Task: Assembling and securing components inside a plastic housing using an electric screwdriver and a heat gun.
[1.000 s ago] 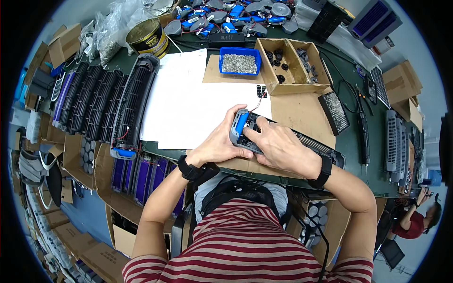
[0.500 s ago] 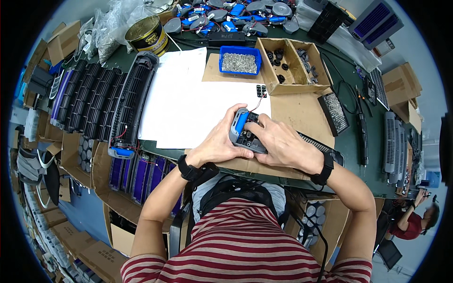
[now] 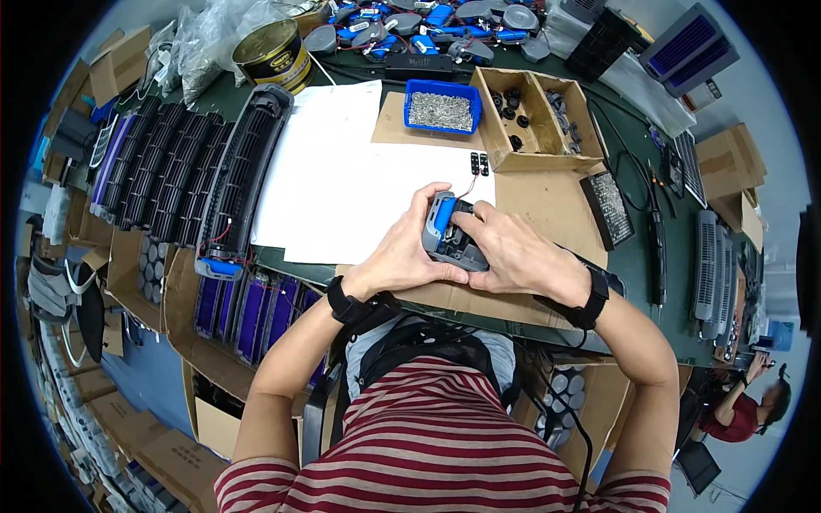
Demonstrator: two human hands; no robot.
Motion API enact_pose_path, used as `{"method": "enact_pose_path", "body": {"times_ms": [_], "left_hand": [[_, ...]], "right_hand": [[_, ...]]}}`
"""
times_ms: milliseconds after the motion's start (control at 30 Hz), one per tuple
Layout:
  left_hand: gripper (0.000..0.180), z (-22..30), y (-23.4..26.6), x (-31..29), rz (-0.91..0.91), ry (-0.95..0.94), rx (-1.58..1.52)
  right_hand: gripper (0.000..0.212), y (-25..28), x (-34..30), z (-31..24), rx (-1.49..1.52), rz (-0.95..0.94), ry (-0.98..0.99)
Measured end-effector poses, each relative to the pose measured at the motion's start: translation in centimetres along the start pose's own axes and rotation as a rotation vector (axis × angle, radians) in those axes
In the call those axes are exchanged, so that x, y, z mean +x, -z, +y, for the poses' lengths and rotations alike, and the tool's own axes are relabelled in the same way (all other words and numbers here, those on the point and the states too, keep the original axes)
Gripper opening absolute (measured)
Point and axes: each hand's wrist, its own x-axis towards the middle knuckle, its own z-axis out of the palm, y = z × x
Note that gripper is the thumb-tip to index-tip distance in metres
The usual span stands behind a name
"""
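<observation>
Holding a small grey plastic housing with a blue insert (image 3: 446,232) in both hands, just above the brown cardboard sheet (image 3: 547,205) on the green bench. Left hand (image 3: 402,252) wraps its left side, right hand (image 3: 513,252) grips the right, fingers touching. White paper sheets (image 3: 342,179) lie just left.

Dark green workbench (image 3: 633,162) with white paper sheets (image 3: 342,179) and flat cardboard (image 3: 547,205) on top. Cardboard boxes (image 3: 128,427) stacked on a blue-grey floor (image 3: 162,376) at left. Pale wall or floor at right, hard to tell. Even indoor light.
</observation>
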Motion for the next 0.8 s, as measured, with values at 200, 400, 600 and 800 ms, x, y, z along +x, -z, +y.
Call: {"method": "enact_pose_path", "body": {"times_ms": [200, 400, 600, 800], "left_hand": [[0.12, -0.1, -0.24, -0.01, -0.011, 0.002, 0.031], [0.117, -0.12, -0.33, -0.1, -0.019, -0.039, 0.029], [0.115, 0.06, -0.39, 0.08, -0.053, 0.001, 0.046], [0.12, 0.12, -0.35, 0.06, -0.1, -0.007, 0.035]], "right_hand": [[0.064, 0.36, 0.04, 0.01, 0.026, -0.035, -0.016], [0.063, -0.16, -0.49, 0.43, 0.102, 0.006, -0.01], [0.049, -0.46, -0.67, 0.45, 0.225, 0.068, 0.043], [0.044, -0.41, -0.63, -0.36, 0.221, 0.042, 0.013]]}}
